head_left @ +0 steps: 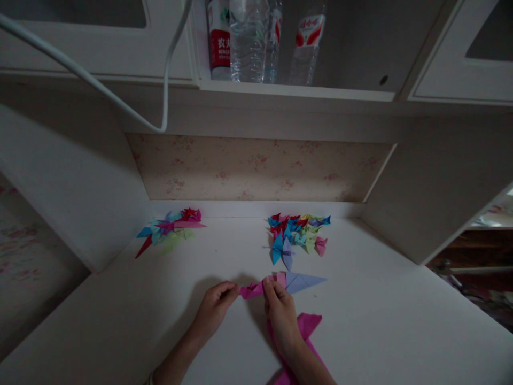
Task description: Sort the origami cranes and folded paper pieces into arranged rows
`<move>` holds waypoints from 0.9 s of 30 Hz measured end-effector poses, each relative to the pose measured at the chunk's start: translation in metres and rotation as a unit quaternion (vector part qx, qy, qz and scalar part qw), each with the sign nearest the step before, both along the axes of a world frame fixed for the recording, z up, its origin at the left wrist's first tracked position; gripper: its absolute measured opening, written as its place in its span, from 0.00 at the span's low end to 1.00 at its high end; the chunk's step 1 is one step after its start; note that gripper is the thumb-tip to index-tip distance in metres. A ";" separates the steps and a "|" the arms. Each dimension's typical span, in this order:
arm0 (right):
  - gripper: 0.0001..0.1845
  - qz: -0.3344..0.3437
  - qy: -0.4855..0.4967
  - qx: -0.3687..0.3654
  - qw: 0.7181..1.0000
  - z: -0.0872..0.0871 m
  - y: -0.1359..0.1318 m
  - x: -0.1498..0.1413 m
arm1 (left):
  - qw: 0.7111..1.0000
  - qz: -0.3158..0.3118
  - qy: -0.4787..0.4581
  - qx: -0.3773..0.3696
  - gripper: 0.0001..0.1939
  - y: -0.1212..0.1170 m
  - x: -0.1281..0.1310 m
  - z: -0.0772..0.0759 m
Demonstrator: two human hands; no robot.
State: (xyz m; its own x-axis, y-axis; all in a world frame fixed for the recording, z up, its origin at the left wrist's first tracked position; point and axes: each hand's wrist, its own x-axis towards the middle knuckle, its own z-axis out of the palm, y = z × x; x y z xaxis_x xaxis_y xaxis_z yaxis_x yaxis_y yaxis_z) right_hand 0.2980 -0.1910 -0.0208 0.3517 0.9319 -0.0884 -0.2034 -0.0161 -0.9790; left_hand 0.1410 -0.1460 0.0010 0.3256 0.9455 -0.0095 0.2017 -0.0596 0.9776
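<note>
My left hand (215, 306) and my right hand (279, 310) both pinch a small pink folded paper piece (252, 290) just above the white desk (380, 321). The left fingers grip its left end and the right fingers its right end. Touching it on the right lies a lavender folded paper (301, 280). A larger pink sheet (306, 326) lies under my right wrist and forearm, partly hidden.
Two heaps of colourful folded paper cranes sit at the back: one at left (170, 230), one at centre right (298, 231). Water bottles (256, 40) stand on the shelf above. A white cable (120, 107) hangs at upper left. Desk side walls close in on both sides.
</note>
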 end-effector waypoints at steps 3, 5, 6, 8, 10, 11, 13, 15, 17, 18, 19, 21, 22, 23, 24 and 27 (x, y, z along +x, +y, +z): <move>0.24 0.000 0.001 -0.006 1.000 0.002 0.000 0.000 | 1.000 -0.001 0.002 0.002 0.18 0.000 0.000 -0.002; 0.24 -0.001 0.000 -0.013 1.000 0.003 0.000 -0.001 | 1.000 -0.005 0.002 0.004 0.17 0.001 -0.001 -0.004; 0.24 -0.003 0.001 -0.013 1.000 0.003 0.000 -0.001 | 1.000 -0.005 0.001 0.007 0.17 0.001 -0.001 -0.005; 0.23 -0.006 0.003 -0.010 1.000 0.004 0.000 -0.001 | 1.000 -0.005 0.000 0.011 0.17 0.001 -0.001 -0.005; 0.23 -0.007 0.004 -0.007 1.000 0.005 0.000 -0.002 | 1.000 -0.002 0.001 0.016 0.18 0.001 -0.001 -0.005; 0.23 -0.005 0.005 -0.005 1.000 0.005 0.000 -0.002 | 1.000 -0.001 0.002 0.017 0.18 0.001 0.000 -0.004; 0.23 -0.002 0.008 -0.003 1.000 0.004 -0.001 -0.002 | 1.000 -0.001 0.004 0.018 0.18 0.000 0.000 -0.003; 0.23 -0.001 0.008 -0.001 1.000 0.004 -0.001 -0.001 | 1.000 -0.003 0.006 0.014 0.18 0.000 0.000 -0.002; 0.23 -0.002 0.005 -0.004 1.000 0.002 0.000 -0.001 | 1.000 -0.003 0.009 0.009 0.18 0.000 0.000 -0.001; 0.23 -0.003 0.006 -0.004 1.000 0.002 0.000 0.000 | 1.000 -0.003 0.010 0.008 0.18 0.000 0.000 -0.001; 0.23 -0.004 0.009 -0.004 1.000 0.001 0.000 0.000 | 1.000 -0.002 0.010 0.007 0.18 0.000 0.000 0.000; 0.23 -0.003 0.019 -0.002 1.000 0.000 0.000 0.000 | 1.000 -0.002 0.007 0.010 0.19 0.000 0.000 0.000; 0.22 -0.002 0.025 0.001 1.000 -0.001 0.000 -0.001 | 1.000 -0.003 0.005 0.015 0.19 0.000 0.000 0.000; 0.22 -0.001 0.031 0.003 1.000 -0.001 0.001 -0.001 | 1.000 -0.004 0.004 0.025 0.19 0.000 0.000 0.000; 0.22 -0.003 0.038 0.005 0.999 -0.002 0.001 -0.001 | 0.999 -0.005 0.003 0.038 0.19 0.000 -0.001 -0.001; 0.20 -0.015 0.073 0.007 0.997 -0.001 0.002 -0.002 | 0.999 0.009 0.013 0.045 0.21 0.000 -0.002 -0.001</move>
State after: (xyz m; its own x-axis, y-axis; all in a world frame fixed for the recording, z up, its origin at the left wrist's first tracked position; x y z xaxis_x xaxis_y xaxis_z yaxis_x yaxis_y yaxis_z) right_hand 0.2959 -0.1892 -0.0218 0.3646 0.9224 -0.1270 -0.3442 0.0068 -0.9389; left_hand 0.1393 -0.1456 0.0001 0.3100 0.9484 0.0673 0.2284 -0.1430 0.9630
